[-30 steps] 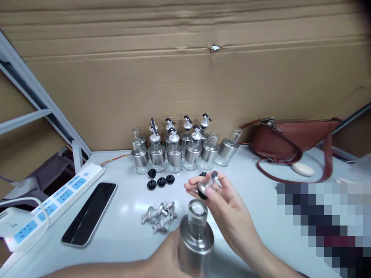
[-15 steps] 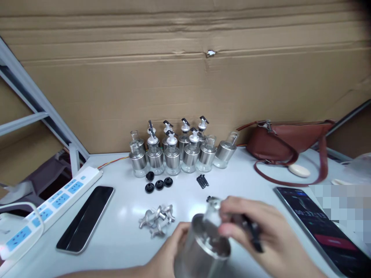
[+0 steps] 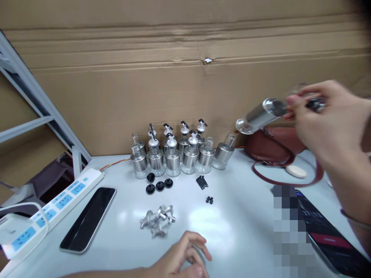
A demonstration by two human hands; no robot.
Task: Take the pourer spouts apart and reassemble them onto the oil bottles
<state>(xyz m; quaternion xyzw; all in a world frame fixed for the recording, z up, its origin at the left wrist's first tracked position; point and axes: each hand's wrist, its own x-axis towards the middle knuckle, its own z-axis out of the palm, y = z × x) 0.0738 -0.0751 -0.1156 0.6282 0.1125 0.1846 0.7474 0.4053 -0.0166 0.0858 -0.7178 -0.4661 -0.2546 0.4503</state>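
Note:
My right hand (image 3: 333, 119) is raised at the right, its fingers closed round the neck of a glass bottle (image 3: 259, 116) with a metal band. The bottle tilts steeply, its base towards the lower left, above the bag. A dark shiny piece shows by that hand, too blurred to name. Low in the middle, my left hand (image 3: 185, 256) holds nothing, its fingers loosely bent and apart. Beyond it lies a pile of silver pourer parts (image 3: 158, 220). Several black stoppers (image 3: 160, 186), black levers (image 3: 202, 182) and tiny black pieces (image 3: 210, 200) lie farther back.
Bottles with pourers (image 3: 173, 160) and bare-necked bottles (image 3: 205, 158) stand grouped before the cardboard (image 3: 130, 100). A power strip (image 3: 55, 208) and a phone (image 3: 88, 220) lie left. A brown bag (image 3: 261, 148), a white oval object (image 3: 296, 171) and another phone (image 3: 333, 231) are right.
The bottle has gone from the near middle up to the right in my right hand, now tilted. My left hand has let go of it and stays low in the middle.

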